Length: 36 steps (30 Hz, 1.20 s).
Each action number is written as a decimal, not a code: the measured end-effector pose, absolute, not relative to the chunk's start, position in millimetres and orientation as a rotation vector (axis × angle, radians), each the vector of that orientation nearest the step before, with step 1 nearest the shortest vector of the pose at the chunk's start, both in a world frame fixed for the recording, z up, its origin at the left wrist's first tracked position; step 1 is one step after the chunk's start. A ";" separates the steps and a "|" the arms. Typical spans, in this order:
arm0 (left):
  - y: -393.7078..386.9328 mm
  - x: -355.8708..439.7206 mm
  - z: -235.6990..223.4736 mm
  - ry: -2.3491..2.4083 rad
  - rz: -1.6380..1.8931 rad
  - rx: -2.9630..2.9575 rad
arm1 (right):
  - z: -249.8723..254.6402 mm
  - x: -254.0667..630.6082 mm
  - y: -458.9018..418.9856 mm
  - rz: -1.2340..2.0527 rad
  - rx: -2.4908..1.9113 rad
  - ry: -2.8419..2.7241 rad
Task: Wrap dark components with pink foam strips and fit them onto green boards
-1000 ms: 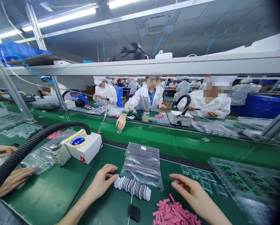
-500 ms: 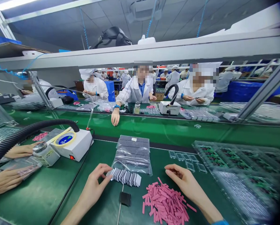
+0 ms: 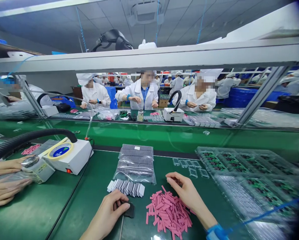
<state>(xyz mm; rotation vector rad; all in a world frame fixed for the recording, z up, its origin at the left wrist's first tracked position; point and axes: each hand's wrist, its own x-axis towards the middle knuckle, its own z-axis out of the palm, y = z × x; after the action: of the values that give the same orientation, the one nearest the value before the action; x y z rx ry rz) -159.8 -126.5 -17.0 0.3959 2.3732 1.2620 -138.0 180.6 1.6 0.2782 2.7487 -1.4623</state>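
Observation:
My left hand (image 3: 110,210) has its thumb and fingers closed on the left edge of a small black square piece (image 3: 130,210) on the bench. Just beyond it lies a fanned row of white cards with dark edges (image 3: 126,188). My right hand (image 3: 183,187) hovers beside a heap of pink strips (image 3: 168,210), its fingers half curled and thumb slightly apart from the forefinger; nothing shows between them. A blue band (image 3: 215,231) circles that wrist. Behind the cards is a clear bag of stacked grey pieces (image 3: 135,163).
Small clear frames (image 3: 193,171) lie right of the bag. Farther right are clear trays with green boards (image 3: 229,160). At left stand a white box with a black hose (image 3: 76,156), its cable, a jar (image 3: 38,169) and a co-worker's hands (image 3: 8,190). Several co-workers sit opposite.
My left hand has left the white cards, moved down and right, and closed on the black piece. The right hand keeps its pose by the pink strips. The person opposite has drawn an arm back.

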 end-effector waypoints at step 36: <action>-135.3 -156.9 -39.3 2.052 1.647 0.339 | -2.3 -105.2 32.5 -0.564 -0.200 2.786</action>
<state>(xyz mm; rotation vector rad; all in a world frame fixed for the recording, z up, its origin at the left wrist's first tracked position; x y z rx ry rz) -156.9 -135.3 -39.3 0.3391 2.0521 1.6467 -105.2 32.5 -2.3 -0.2001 2.7865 -0.5644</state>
